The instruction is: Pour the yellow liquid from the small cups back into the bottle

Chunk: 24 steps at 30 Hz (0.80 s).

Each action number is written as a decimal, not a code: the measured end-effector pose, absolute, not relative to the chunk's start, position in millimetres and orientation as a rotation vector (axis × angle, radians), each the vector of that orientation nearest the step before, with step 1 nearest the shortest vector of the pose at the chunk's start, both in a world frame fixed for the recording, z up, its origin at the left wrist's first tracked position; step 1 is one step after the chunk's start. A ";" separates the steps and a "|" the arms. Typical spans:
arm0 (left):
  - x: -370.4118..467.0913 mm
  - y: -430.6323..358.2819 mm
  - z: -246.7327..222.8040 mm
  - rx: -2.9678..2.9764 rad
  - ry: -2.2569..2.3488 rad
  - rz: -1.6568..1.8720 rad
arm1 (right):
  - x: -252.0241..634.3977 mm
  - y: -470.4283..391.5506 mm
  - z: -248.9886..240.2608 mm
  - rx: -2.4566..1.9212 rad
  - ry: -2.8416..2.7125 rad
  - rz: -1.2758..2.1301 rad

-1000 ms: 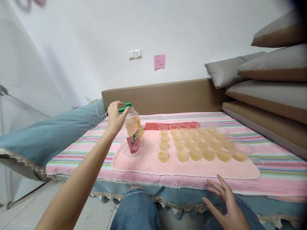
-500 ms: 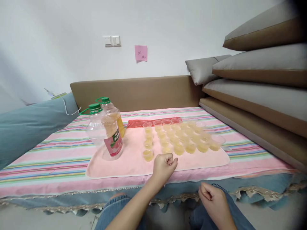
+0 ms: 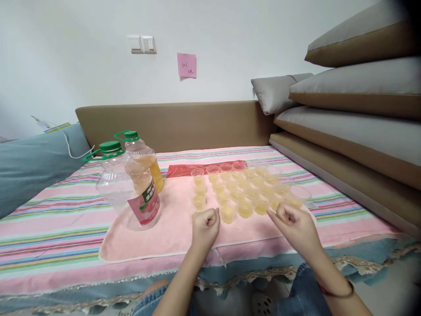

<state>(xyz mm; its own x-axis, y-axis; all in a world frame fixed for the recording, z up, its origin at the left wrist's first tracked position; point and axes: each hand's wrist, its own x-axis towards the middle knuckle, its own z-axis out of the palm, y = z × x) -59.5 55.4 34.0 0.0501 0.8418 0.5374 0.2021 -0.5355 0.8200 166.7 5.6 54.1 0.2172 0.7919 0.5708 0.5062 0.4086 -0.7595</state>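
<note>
Near the front edge of a pink towel (image 3: pixel 171 232), my left hand (image 3: pixel 206 224) is closed in a fist with nothing visible in it. It partly covers the front of the left column of cups. To the right, my right hand (image 3: pixel 294 221) is raised with its fingers curled in, and nothing shows in it. It is in front of the rightmost cups. Several clear plastic cups (image 3: pixel 228 214) of pale yellow drink stand in rows. At the left stand a clear jug (image 3: pixel 144 204) with a pink label and a second jug (image 3: pixel 157 173) holding amber liquid, both green-capped.
A red plastic sheet (image 3: pixel 184 170) lies behind the cups. Grey and brown cushions (image 3: pixel 355 131) are stacked at the right. A striped cloth (image 3: pixel 42 228) covers the seat, and a blue bolster (image 3: pixel 39 153) lies at the left. A pink note (image 3: pixel 187 66) is stuck to the wall.
My right hand has risen from near my knee to the front right cups. My left hand has shifted left, still closed. The view has moved slightly closer and to the right.
</note>
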 end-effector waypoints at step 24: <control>-45.0 54.2 40.5 1.437 0.861 1.159 | 126.1 37.4 39.4 -1.010 -1.322 0.903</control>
<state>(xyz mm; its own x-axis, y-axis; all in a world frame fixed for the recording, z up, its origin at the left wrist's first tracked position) -45.0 54.2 40.5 0.2715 0.9406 0.2040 -0.0760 -0.1903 0.9788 126.1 37.4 39.4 0.0583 0.9431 0.3274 0.0377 0.3257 -0.9447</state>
